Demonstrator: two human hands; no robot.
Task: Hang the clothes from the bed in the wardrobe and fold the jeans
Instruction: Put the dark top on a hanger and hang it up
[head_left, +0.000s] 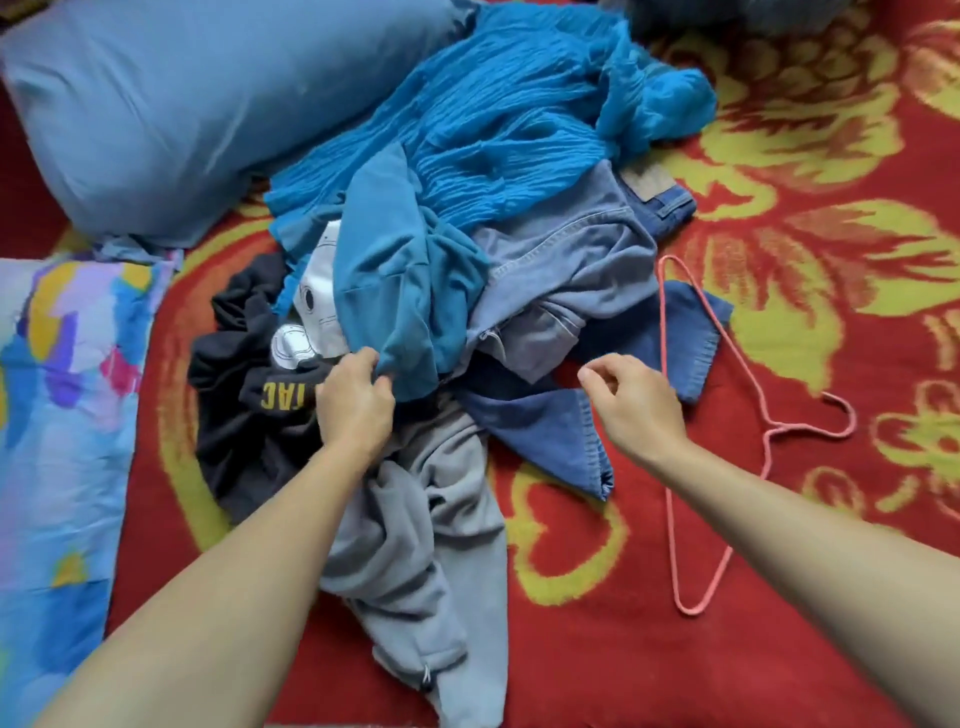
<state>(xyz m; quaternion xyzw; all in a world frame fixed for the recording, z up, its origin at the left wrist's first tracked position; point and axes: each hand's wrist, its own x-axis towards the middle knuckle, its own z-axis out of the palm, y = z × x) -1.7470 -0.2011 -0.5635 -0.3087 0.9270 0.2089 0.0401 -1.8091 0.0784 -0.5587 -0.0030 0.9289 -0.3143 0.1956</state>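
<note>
Two hands are in view, both yours, reaching into one pile of clothes on the bed. Your left hand (358, 400) pinches the lower edge of a teal shirt (405, 291) between thumb and fingers. Your right hand (634, 405) holds nothing; its fingers are loosely curled, with thumb and forefinger a little apart, above the dark denim.

The pile holds roughly seven pieces, though they overlap too much for a firm count. There is the teal shirt, one crinkled bright-blue garment (493, 130) at the far end, one black garment (244, 415) with yellow letters, one white printed piece (317, 291) and one grey garment (415, 519) trailing toward you. The pale jeans (566, 260) lie between the teal shirt and your right hand, with darker denim (550, 431) just under and beside that hand. Whether the two shades belong to one pair or two, you cannot tell from here.

One pink hanger (769, 431) lies flat on the red flowered blanket (831, 260), just right of your right hand, its far corner over a denim leg.

There are two pillows: a plain blue one (182, 104) far left and a patterned one (57, 415) cut off by the left edge. The yellow letters are only partly readable. Most of the white piece and the black garment's middle are covered, and the crinkled garment hides the jeans' waistband.
</note>
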